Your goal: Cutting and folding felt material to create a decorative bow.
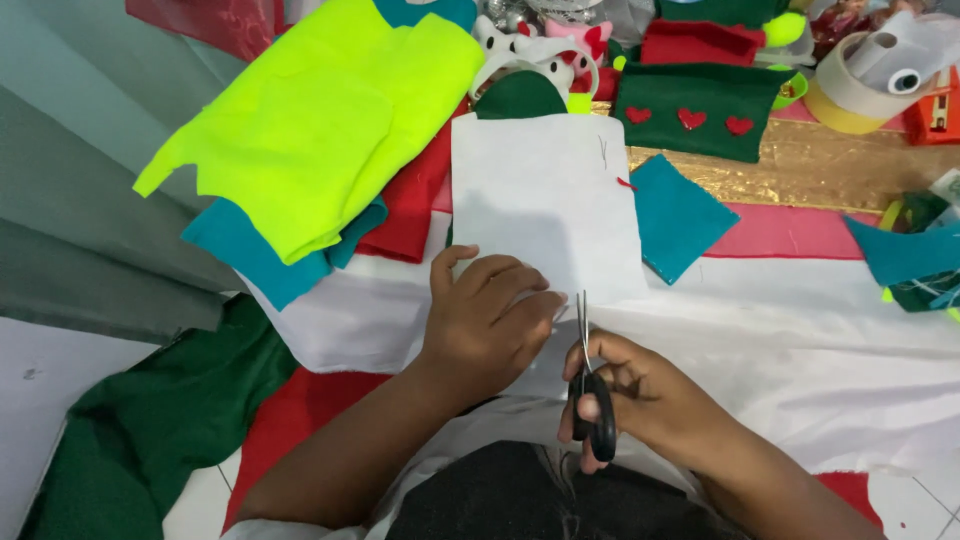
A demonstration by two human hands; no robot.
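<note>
Far left: grey-green cloth [70, 200] in folds, with dark green felt [150, 430] below it. Next, a neon yellow felt sheet [310, 120] lies on top of a teal piece [255, 262] and a red piece [410, 205]. Centre: a white felt rectangle [545, 195] lies on a larger white cloth [800, 340] spread over the work surface. The left hand [485, 320] lies flat, fingers spread, pressing on the lower edge of the white felt rectangle; it grips nothing. Just to its right, the right hand [640, 395] is closed around the black handles of a pair of scissors [590, 375], blades pointing up and nearly together at the rectangle's lower right edge. Right of the rectangle lies a teal felt square [680, 215]. Behind it, a dark green felt pouch [700, 110] bears three red hearts. Far right: tape rolls [860, 85] at top, teal and green scraps [910, 255] below.
</note>
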